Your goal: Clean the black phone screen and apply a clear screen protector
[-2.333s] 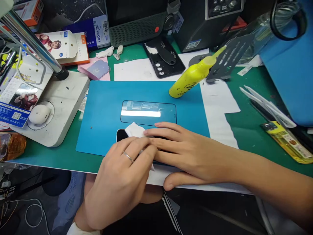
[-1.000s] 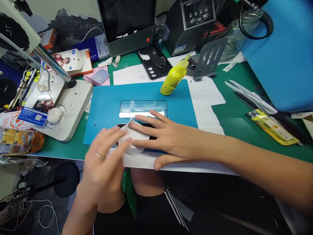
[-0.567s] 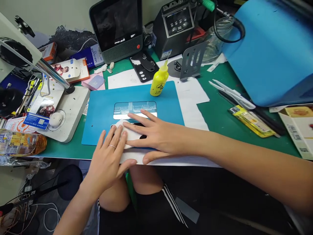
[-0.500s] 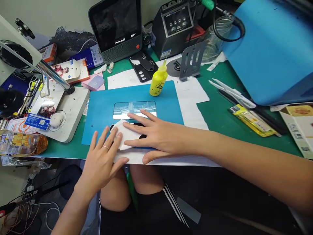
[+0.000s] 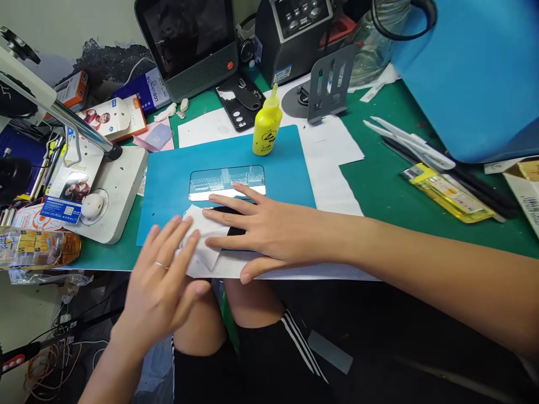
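The left hand (image 5: 156, 286) has drawn back across a creased white wipe (image 5: 204, 238), grip seemingly splayed, right hand (image 5: 269, 231) flat.

My wipe (image 5: 206, 227): white. Phone (image 5: 236, 230): black. Glass (image 5: 227, 178): clear, black-edged. Mat (image 5: 164, 185): blue. Bottle (image 5: 266, 126): yellow, black print. Paper (image 5: 325, 134): white. Table (image 5: 391, 207): green. My ring (image 5: 161, 265): silver. My shorts (image 5: 263, 359): black, white side stripes.

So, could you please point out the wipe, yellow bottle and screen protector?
Wipe (image 5: 213, 228): head view, its uncovered middle.
Yellow bottle (image 5: 266, 127): head view, middle of its body.
Screen protector (image 5: 223, 178): head view, clear area inside its dark border.
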`<act>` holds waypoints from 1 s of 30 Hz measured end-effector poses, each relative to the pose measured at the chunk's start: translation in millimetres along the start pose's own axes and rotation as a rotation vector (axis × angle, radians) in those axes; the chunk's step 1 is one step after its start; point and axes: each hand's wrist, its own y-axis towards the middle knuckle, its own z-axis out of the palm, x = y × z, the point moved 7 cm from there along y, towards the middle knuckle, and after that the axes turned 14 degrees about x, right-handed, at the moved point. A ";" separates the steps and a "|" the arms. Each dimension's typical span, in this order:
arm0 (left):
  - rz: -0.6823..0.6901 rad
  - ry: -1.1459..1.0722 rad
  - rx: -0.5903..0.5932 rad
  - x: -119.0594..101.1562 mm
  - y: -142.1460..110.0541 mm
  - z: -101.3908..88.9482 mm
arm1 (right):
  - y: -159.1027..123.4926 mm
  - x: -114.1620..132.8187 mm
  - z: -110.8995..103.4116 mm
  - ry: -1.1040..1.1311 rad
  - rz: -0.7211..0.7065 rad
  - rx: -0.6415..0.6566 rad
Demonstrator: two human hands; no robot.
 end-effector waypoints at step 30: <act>-0.079 -0.024 0.082 -40.1 61.0 54.8 | -29.1 -20.6 -50.4 0.164 0.117 -0.520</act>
